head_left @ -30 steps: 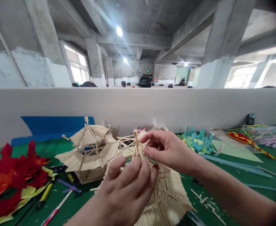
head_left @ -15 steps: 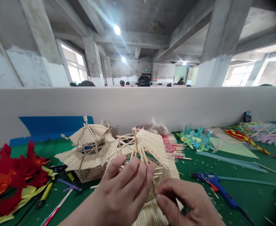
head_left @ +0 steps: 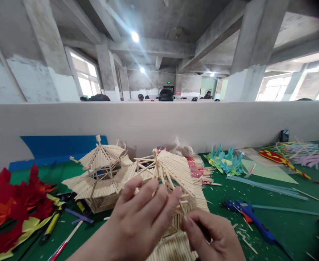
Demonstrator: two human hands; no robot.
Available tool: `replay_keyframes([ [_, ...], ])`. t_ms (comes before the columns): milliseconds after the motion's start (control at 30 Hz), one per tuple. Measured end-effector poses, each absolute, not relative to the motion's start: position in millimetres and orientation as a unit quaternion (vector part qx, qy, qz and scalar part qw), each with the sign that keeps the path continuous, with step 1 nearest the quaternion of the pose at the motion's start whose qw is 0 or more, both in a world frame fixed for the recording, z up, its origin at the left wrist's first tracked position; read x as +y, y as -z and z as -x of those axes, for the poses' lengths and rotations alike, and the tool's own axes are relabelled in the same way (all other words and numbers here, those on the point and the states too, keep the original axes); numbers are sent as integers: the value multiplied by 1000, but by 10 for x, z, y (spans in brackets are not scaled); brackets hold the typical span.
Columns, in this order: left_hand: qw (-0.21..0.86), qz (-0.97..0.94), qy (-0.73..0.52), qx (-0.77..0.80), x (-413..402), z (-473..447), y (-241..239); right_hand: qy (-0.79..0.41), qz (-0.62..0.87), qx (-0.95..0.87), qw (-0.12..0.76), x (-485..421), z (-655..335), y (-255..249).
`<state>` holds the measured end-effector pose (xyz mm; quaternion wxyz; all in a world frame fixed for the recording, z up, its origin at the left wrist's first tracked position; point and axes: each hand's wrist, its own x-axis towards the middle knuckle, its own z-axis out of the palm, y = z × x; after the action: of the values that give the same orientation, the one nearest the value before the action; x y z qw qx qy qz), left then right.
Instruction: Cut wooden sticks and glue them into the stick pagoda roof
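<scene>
A pagoda roof built of thin wooden sticks stands on the green table right in front of me. My left hand rests against its near side, fingers curled round the stick frame. My right hand sits low at the roof's lower right edge, thumb and fingers pinched together on the sticks. A finished two-tier stick pavilion stands just left of the roof.
Red and yellow paper flowers lie far left, pens and a cutter beside them. A blue glue gun lies right of my hands. Teal paper flowers, coloured strips and a low white partition sit behind.
My right hand dropped from the roof's peak to its lower right edge, uncovering the glue gun. My left hand stayed on the roof, shifting slightly.
</scene>
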<state>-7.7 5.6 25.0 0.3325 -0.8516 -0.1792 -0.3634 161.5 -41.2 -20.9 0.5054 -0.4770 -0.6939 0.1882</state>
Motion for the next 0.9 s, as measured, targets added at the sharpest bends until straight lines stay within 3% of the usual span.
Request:
replay_keyframes([
  [200, 245, 841, 387, -288, 287, 250, -412, -203, 506, -681, 489, -338, -1629, 241],
  [500, 161, 867, 375, -287, 394, 217, -375, -213, 512, -673, 489, -279, -1558, 189],
  [900, 193, 866, 361, -289, 428, 218, -336, -218, 502, -679, 489, -232, -1556, 177],
])
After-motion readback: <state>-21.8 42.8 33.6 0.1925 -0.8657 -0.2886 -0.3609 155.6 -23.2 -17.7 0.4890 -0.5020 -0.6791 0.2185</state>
